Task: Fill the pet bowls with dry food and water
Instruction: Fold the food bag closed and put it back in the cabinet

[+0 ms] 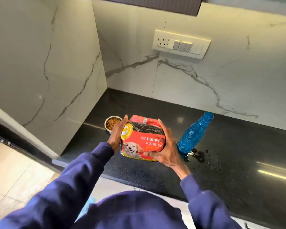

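Note:
A red and yellow bag of puppy food [143, 139] stands upright above the black counter [221, 179], held between both hands. My left hand [116, 133] holds its left side and my right hand [164, 149] grips its right side and lower edge. Behind my left hand sits a small steel bowl [111, 123] filled with brown kibble. To the right of the bag a blue plastic bottle [194, 133] with no cap stands tilted in this wide view. A second bowl does not show.
Spilled water [199, 154] lies on the counter at the bottle's base. A marble side wall [48, 71] closes the counter on the left. A switch and socket plate [181, 43] is on the back wall. The counter's front edge runs near my body.

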A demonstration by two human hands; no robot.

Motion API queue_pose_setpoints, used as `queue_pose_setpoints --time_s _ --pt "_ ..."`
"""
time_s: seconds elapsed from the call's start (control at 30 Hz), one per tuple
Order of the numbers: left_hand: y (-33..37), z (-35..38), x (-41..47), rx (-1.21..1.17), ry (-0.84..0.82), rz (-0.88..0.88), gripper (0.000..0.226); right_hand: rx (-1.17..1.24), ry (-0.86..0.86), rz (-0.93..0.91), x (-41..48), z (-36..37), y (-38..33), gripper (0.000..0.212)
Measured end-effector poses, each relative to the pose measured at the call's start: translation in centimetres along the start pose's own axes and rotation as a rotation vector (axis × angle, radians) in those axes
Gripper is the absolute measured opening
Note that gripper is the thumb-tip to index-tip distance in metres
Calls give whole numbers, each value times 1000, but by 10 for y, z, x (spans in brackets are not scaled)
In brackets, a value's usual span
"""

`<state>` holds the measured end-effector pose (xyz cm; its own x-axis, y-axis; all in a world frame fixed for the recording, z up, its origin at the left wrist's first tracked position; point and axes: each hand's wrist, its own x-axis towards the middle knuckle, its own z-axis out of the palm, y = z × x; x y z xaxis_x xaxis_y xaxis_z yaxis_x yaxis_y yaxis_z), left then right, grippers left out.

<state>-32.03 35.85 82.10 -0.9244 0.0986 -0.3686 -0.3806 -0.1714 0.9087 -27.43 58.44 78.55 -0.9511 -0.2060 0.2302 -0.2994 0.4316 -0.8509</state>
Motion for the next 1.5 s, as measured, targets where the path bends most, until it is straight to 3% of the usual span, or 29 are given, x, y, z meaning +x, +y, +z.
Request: queue_pose_setpoints --time_s 0.3,0.4,0.53,0.7,0.8,0.87,0.97,1.03,1.1,1.3,1.5 --pt "139 15 -17 22 -290 188 71 -16 317 -199 43 -41 -123 107" --pt "188 37 -27 29 -344 329 60 -26 461 -249 51 -62 -157 103" --pt "247 69 -30 77 -265 579 54 -29 628 -315 56 -93 -191 98" --pt "287 116 -37 95 -285 864 40 -64 784 -361 48 -142 -224 88" --pt "299 134 -41 211 -141 1147 18 -131 899 -374 38 -184 -245 85" --pt "305 137 -40 345 2 1382 19 -172 982 -382 30 -216 -259 85" --pt "311 140 -32 672 247 1597 59 -301 1131 -430 28 -270 -283 80" --pt "315 145 -23 967 388 1649 90 -397 1215 -449 40 -308 -299 76" --pt "316 150 -16 1176 457 1632 105 -454 1273 -392 62 -337 -309 74" --pt "306 157 -10 1259 572 1537 125 -518 1150 -65 137 -371 -260 79" --pt "308 161 -7 1230 616 1560 121 -517 850 159 191 -401 -246 99"
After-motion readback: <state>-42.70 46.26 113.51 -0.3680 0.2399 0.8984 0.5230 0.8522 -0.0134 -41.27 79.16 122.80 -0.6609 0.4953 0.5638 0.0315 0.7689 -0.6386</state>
